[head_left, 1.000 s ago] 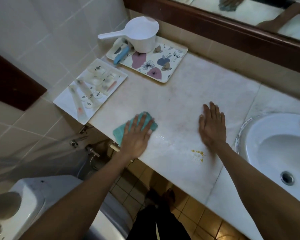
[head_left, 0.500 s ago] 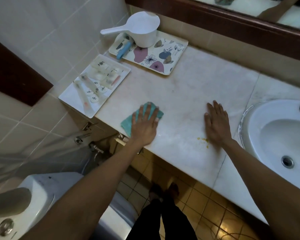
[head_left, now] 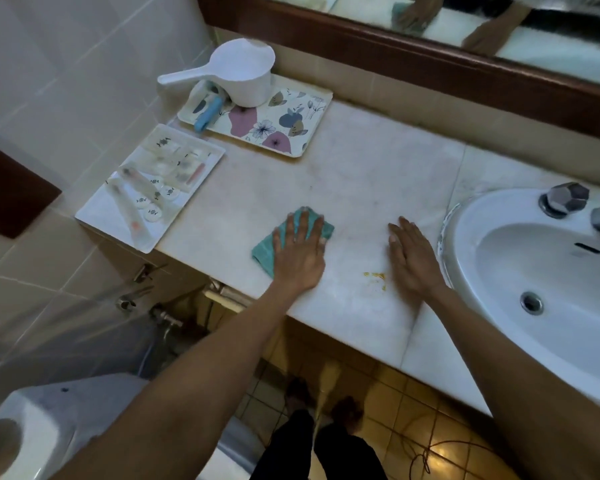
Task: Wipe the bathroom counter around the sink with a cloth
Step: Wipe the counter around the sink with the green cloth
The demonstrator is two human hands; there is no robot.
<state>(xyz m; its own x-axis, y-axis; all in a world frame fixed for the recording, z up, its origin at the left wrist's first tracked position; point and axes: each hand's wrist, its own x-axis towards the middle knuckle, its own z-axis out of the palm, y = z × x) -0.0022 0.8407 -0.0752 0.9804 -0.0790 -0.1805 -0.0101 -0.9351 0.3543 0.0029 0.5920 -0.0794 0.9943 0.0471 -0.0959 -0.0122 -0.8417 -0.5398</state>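
A teal cloth (head_left: 264,248) lies flat on the pale marble counter (head_left: 354,174) near its front edge. My left hand (head_left: 300,252) presses down on the cloth with straight, spread fingers, covering most of it. My right hand (head_left: 413,258) rests flat on the bare counter just left of the white sink (head_left: 548,282). A small yellow stain (head_left: 376,277) sits on the counter between my two hands, close to the right one.
A floral tray (head_left: 278,123) holding a white scoop (head_left: 236,74) and a blue tube stands at the back left. A white tray (head_left: 149,188) of toiletries overhangs the counter's left end. Faucet knobs (head_left: 565,199) sit behind the basin. A toilet (head_left: 49,427) stands below left.
My left hand has slid the cloth to the right along the front of the counter, closer to the yellow stain. My right hand stays flat beside the sink.
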